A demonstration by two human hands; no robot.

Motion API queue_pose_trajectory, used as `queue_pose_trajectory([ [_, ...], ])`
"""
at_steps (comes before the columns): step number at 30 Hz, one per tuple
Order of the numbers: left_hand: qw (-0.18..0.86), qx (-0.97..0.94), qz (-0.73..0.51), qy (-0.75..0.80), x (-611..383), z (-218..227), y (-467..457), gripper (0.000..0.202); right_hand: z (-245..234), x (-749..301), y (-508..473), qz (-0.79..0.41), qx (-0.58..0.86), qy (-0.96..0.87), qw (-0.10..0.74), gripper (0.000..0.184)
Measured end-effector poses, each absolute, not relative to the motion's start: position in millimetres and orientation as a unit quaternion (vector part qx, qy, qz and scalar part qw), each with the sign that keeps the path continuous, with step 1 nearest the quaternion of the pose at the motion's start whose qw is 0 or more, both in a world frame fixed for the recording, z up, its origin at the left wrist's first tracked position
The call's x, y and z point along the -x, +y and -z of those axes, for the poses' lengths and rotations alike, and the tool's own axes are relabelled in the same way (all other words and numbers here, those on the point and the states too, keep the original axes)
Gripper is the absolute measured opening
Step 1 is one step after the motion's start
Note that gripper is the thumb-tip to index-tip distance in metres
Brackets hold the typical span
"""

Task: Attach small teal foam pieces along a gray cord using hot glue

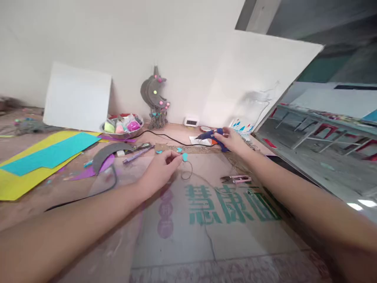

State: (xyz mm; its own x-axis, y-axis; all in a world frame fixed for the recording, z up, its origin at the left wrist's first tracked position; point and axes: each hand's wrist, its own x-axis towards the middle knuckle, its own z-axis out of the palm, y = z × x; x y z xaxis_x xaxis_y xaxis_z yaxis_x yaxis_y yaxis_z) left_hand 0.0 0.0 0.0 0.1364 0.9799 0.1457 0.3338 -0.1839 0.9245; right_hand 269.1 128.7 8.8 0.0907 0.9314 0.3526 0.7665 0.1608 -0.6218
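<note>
My left hand [165, 167] pinches a small turquoise felt heart [184, 157] between thumb and fingertips, above the table's middle. A thin grey cord [203, 181] curls from near the heart across the work surface. Farther right, my right hand [231, 139] is closed round a blue hot glue gun [208, 135], whose nozzle points left over a white piece of paper [196, 140]. Two more small turquoise pieces, one of them a felt cutout [179, 149], lie just beyond my left hand. Pink-handled thread snips [236, 179] rest below my right hand.
Yellow felt [17, 186] and turquoise felt [55, 151] lie left, near a grey crescent [107, 151] and a pen [138, 154]. A bowl of pompoms [122, 133], a black cable [167, 136], a hanging moon ornament [155, 94] and a small clock [191, 121] are along the wall.
</note>
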Motion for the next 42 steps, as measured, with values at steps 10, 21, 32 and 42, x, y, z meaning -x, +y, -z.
queue_pose_trajectory([
  [10,0.373,-0.656,-0.426,0.498,1.0,-3.4,-5.3,0.021,-24.0,-210.0,11.8,-0.267,0.508,-0.766,0.29,0.039],
  [21,0.349,-0.69,-0.423,0.472,1.6,1.1,-5.3,0.019,-2.0,-194.0,-6.6,-0.554,0.415,-0.631,0.349,0.021],
  [32,0.338,-0.727,-0.388,0.454,0.8,-0.9,-7.7,0.022,-2.8,-190.2,-7.4,-0.551,0.401,-0.609,0.406,0.019],
  [42,0.327,-0.751,-0.358,0.448,1.2,-3.2,-11.0,0.018,-4.1,-191.5,-9.5,-0.259,0.43,-0.77,0.394,0.01],
])
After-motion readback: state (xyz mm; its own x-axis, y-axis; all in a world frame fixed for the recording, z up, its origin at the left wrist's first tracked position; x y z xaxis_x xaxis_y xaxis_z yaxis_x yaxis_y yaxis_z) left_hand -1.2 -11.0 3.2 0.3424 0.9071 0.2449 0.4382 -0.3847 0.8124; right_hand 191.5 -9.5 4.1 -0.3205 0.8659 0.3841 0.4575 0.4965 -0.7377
